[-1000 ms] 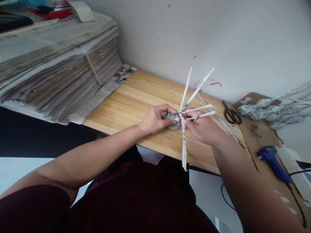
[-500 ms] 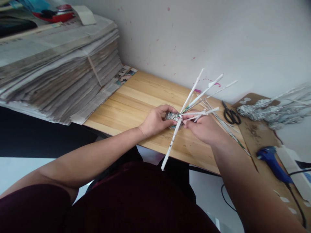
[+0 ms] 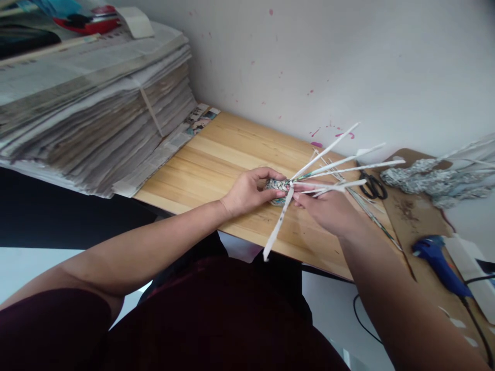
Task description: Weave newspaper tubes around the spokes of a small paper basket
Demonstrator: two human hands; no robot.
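Note:
A small piece woven from paper strips [image 3: 277,184] is pinched by my left hand [image 3: 251,190], thumb on the near side and fingers on the far side. Several white rolled paper strips [image 3: 332,146] fan out from its right end, away from me and to the right. One flattened strip [image 3: 276,232] points toward me over the table's front edge. My right hand [image 3: 323,203] is closed at the woven piece's right end, with thumb and fingers on the base of the strips. Some strips lie across that hand and hide part of its fingers.
A tall stack of newspapers [image 3: 154,103] stands at the left. To the right lie black-handled scissors [image 3: 374,185], loose paper strips [image 3: 373,219], a blue glue gun [image 3: 436,257] with a cable, and a braided paper bundle [image 3: 410,175]. A wall [image 3: 309,51] rises behind the wooden table [image 3: 204,165].
The fan of strips has swung to the right and lower. The near strip's loose end has shifted left. Both hands stay in nearly the same place, still holding.

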